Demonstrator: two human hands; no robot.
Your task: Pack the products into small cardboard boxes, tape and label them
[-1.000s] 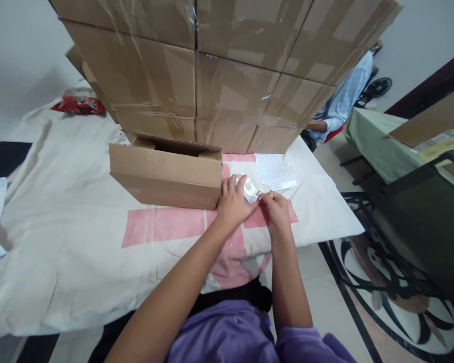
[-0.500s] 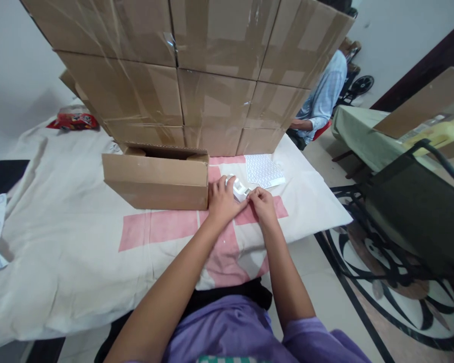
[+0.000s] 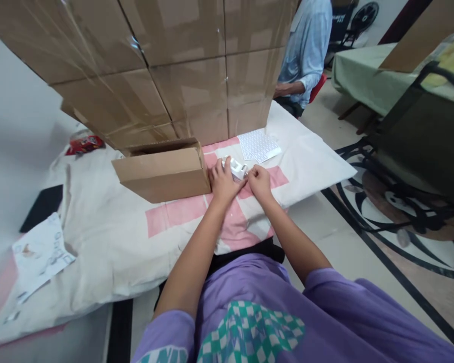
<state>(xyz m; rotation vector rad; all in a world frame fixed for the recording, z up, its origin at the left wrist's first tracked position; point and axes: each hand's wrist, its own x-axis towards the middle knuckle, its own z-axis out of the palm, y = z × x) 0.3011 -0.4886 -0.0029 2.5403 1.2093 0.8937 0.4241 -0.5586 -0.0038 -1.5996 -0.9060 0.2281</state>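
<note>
A small white object (image 3: 239, 170), glossy with a dark patch near its right end, lies on the cloth-covered table; I cannot make out its kind. My left hand (image 3: 224, 182) is wrapped over its left side, thumb along the near edge. At its right end my right hand (image 3: 259, 180) is closed in a pinch, and whatever the fingertips hold is too small to tell. Left of my hands stands an open cardboard box (image 3: 166, 176) with its front flap up; its inside is mostly hidden. Behind the white object lies a sheet with a repeated bluish print (image 3: 259, 145).
Taped cardboard boxes (image 3: 189, 91) form a tall wall behind. A red packet (image 3: 84, 144), a printed paper (image 3: 43, 254) and a dark flat item (image 3: 42, 207) lie to the left. Beyond the boxes a person in a blue shirt (image 3: 306, 45) sits. A dark chair (image 3: 412, 151) stands right.
My view has tilted and shifted, showing more of the purple shirt. The right fingertips have drawn slightly right from the white object's end; my left hand stays on it.
</note>
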